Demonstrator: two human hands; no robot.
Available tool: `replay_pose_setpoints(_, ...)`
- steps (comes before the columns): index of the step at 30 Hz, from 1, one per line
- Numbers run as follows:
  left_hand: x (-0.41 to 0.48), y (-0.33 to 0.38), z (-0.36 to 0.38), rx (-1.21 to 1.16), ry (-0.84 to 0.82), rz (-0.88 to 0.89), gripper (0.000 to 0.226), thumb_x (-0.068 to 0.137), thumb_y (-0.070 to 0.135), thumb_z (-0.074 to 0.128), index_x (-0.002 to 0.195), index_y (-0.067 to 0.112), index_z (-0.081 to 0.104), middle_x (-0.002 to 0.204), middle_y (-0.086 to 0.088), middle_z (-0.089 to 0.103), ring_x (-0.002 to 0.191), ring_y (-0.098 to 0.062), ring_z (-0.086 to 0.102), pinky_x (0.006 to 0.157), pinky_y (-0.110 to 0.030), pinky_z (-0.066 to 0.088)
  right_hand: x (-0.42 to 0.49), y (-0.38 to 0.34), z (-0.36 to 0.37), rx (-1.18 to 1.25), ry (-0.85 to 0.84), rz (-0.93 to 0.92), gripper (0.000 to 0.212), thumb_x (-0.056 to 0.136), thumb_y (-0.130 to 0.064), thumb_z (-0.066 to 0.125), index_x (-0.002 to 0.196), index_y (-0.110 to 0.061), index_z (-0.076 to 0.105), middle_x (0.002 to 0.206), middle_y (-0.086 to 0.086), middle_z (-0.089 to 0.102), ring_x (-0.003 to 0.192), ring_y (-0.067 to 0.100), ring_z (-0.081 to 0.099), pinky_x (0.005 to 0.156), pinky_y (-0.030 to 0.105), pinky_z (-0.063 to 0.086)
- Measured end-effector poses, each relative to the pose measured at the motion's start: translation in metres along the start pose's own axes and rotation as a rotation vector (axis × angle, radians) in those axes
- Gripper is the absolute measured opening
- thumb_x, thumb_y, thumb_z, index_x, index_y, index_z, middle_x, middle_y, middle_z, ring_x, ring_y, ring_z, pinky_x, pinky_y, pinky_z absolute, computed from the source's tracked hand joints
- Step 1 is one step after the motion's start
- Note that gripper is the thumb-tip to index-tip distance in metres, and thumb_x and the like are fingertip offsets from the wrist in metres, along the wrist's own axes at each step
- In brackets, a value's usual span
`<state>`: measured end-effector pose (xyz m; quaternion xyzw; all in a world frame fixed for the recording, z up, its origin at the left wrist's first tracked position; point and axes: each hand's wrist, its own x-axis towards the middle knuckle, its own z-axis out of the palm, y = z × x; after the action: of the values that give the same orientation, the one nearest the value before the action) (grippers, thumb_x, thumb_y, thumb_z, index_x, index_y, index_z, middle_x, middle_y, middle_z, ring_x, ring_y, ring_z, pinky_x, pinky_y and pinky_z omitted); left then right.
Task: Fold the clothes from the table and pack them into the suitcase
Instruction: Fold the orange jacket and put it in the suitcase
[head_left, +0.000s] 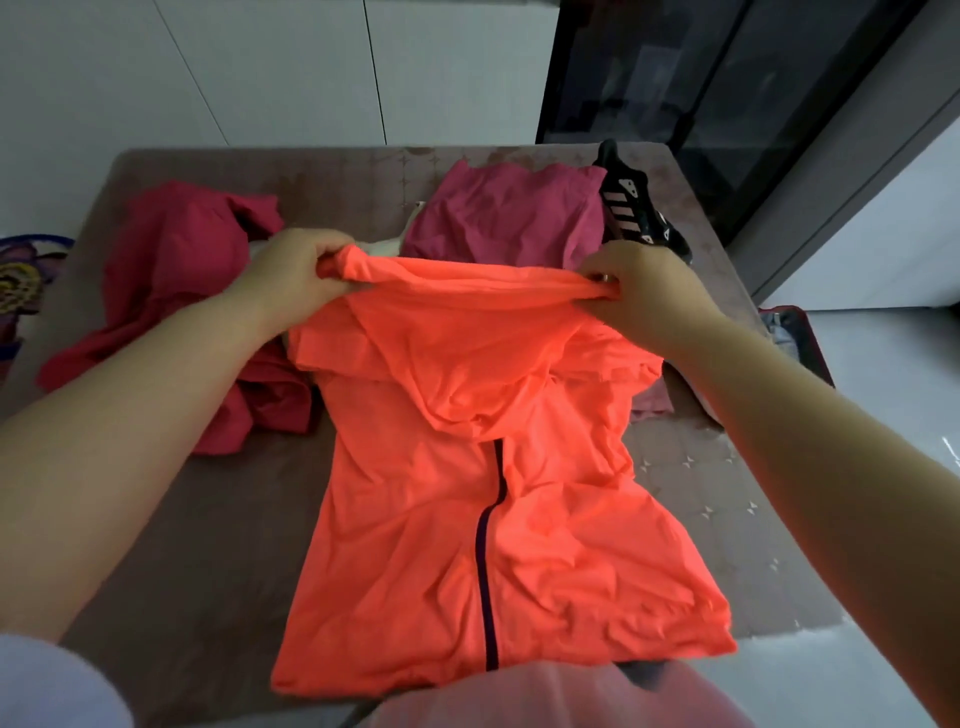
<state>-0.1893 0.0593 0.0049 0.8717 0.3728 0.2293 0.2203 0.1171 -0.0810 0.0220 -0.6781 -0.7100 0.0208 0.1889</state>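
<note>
Left hand (291, 270) and right hand (641, 286) pinch the far edge of the orange jacket (467, 519) on the worktop (208, 519), fingers (332, 255) curled, tips hidden in bunched cloth. Only a corner of the suitcase (808, 353) shows at right.

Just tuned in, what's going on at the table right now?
A person is folding an orange garment on the table. The left hand and right hand each grip its far edge, raised off the surface, while the near part lies flat. A red garment, a magenta garment and a black striped garment lie unfolded beyond it. What looks like the suitcase shows at the right edge, past the table.
</note>
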Motion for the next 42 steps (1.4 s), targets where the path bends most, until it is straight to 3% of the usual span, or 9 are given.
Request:
replay_pose_setpoints(2,-0.032,0.014,-0.006,0.019,-0.007,0.061,0.015,0.071,0.008,0.070,0.082,0.018,0.066,0.077,0.042,0.057,0.075,0.025,0.049,0.067,-0.002,0.035,-0.033,-0.009,-0.006,0.056,0.132,-0.108,0.023,0.070,-0.006,0.062,0.091,-0.007,0.071,0.088,0.009,0.066,0.082,0.026,0.061,0.065,0.037,0.052)
replay_pose_setpoints(5,-0.090,0.030,-0.001,0.072,-0.054,0.116,0.018,0.069,0.029,0.059,0.080,0.017,0.067,0.077,0.017,0.065,0.074,-0.006,0.053,0.069,-0.018,0.038,-0.090,-0.019,-0.003,0.036,0.190,-0.242,0.027,0.065,-0.006,0.065,0.091,-0.008,0.072,0.086,0.006,0.066,0.075,0.022,0.062,0.055,0.029,0.051)
replay_pose_setpoints(7,-0.130,0.035,0.016,0.157,-0.081,0.179,0.031,0.069,0.032,0.054,0.081,0.007,0.069,0.077,-0.002,0.066,0.077,-0.013,0.050,0.079,-0.011,0.034,-0.132,-0.021,0.012,0.027,0.175,-0.334,0.031,0.065,-0.006,0.068,0.095,-0.012,0.072,0.086,0.005,0.067,0.068,0.026,0.065,0.051,0.030,0.052)
replay_pose_setpoints(13,-0.244,0.052,0.077,0.278,-0.179,0.198,0.033,0.060,0.022,0.044,0.093,0.025,0.052,0.077,-0.001,0.069,0.083,-0.012,0.048,0.094,-0.026,0.032,-0.237,-0.018,0.069,0.107,-0.058,-0.510,0.022,0.089,-0.018,0.047,0.108,-0.026,0.054,0.087,0.001,0.066,0.059,0.022,0.062,0.050,0.025,0.049)
replay_pose_setpoints(22,-0.306,0.081,0.103,0.400,-0.180,0.203,0.041,0.056,0.013,0.037,0.085,0.018,0.065,0.070,-0.003,0.065,0.076,-0.015,0.049,0.088,-0.033,0.037,-0.300,-0.014,0.093,0.084,-0.135,-0.526,0.035,0.075,-0.012,0.046,0.105,-0.020,0.064,0.089,0.002,0.066,0.066,0.022,0.063,0.057,0.025,0.051)
replay_pose_setpoints(27,-0.330,0.076,0.117,0.452,-0.343,0.049,0.043,0.064,0.030,0.043,0.104,0.027,0.059,0.086,0.005,0.066,0.081,-0.014,0.062,0.104,-0.031,0.026,-0.308,-0.009,0.100,0.039,-0.261,-0.371,0.050,0.071,-0.019,0.041,0.121,-0.024,0.048,0.103,0.001,0.066,0.078,0.023,0.066,0.069,0.027,0.054)
replay_pose_setpoints(33,-0.307,0.076,0.109,0.309,-0.154,0.039,0.048,0.079,0.033,0.045,0.118,0.009,0.059,0.106,-0.007,0.064,0.102,-0.015,0.048,0.110,-0.028,0.015,-0.293,-0.011,0.093,0.272,-0.210,-0.090,0.043,0.082,-0.039,0.052,0.119,-0.016,0.055,0.109,0.004,0.060,0.095,0.023,0.056,0.086,0.026,0.037)
replay_pose_setpoints(38,-0.238,0.044,0.103,0.157,0.127,-0.466,0.042,0.089,0.019,0.056,0.127,0.001,0.050,0.124,-0.019,0.056,0.111,-0.035,0.053,0.098,-0.042,0.036,-0.228,0.005,0.087,0.268,-0.020,0.410,0.052,0.082,-0.016,0.067,0.127,0.003,0.047,0.125,0.023,0.050,0.118,0.038,0.043,0.099,0.043,0.031)
replay_pose_setpoints(42,-0.204,0.013,0.102,0.341,-0.027,-0.620,0.057,0.089,0.032,0.059,0.141,0.016,0.039,0.140,-0.011,0.046,0.129,-0.032,0.040,0.111,-0.059,0.016,-0.187,0.026,0.089,0.256,-0.188,0.645,0.076,0.084,-0.024,0.068,0.142,0.001,0.026,0.145,0.022,0.031,0.135,0.036,0.028,0.109,0.042,0.020)
